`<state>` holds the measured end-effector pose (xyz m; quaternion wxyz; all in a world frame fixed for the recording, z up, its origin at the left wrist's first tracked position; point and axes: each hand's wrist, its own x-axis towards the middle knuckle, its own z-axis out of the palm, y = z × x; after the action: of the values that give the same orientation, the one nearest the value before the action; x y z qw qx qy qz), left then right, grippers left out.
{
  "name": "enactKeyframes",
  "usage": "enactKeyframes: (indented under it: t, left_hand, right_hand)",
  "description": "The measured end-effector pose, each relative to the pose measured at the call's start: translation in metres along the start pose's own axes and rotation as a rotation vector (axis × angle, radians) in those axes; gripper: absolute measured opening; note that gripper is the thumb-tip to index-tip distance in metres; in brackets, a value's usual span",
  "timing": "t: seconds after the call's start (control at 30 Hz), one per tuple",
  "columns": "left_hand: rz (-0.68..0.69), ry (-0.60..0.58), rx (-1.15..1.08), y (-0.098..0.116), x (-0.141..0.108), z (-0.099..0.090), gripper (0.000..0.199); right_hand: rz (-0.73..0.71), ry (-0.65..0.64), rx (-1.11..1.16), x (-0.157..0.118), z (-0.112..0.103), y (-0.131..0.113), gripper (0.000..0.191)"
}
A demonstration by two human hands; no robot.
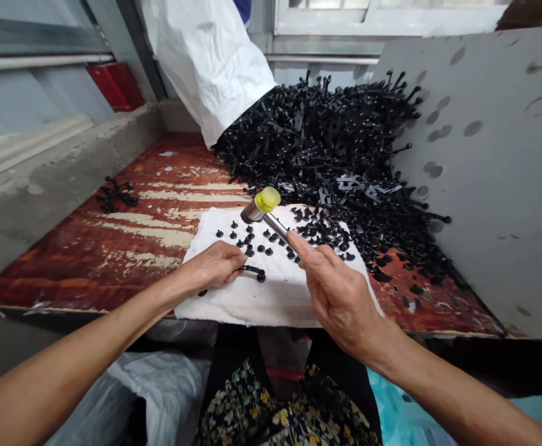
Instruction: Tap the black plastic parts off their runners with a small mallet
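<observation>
My right hand (333, 285) is wrapped round the handle of a small mallet (275, 224). The mallet has a metal shaft, one yellow face and one dark face, and its head is raised above a white cloth (252, 310). My left hand (217, 265) pinches a slim black plastic arm (254, 270) with a round knob at its right end, low over the cloth. The other end of this arm is mostly hidden by my fingers. Several small black round-based studs (269, 251) lie scattered on the cloth between and beyond my hands.
Behind the cloth rises a big heap of black plastic parts (326, 136), spilling from a white sack (215, 62). A few joined black parts (115, 195) lie at the left on the worn red tabletop (80, 248). A grey board (493, 155) walls off the right.
</observation>
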<state>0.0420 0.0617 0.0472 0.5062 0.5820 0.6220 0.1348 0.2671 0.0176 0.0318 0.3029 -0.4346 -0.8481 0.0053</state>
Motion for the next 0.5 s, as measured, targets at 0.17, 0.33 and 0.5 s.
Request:
enactKeyframes:
  t: [0.17, 0.33, 0.5]
  left_hand:
    - [-0.015, -0.034, -0.030, -0.004, 0.000, -0.002, 0.033]
    - [0.006, -0.019, -0.047, -0.011, 0.006, -0.003, 0.031]
    - [0.019, -0.044, 0.003, -0.008, -0.002, -0.002, 0.036]
  right_hand:
    - [0.016, -0.133, -0.058, 0.002, 0.005, 0.002, 0.058]
    - [0.038, 0.040, 0.094, 0.002, 0.004, 0.000, 0.057]
    - [0.217, -0.178, 0.189, 0.003, 0.003, 0.002, 0.055]
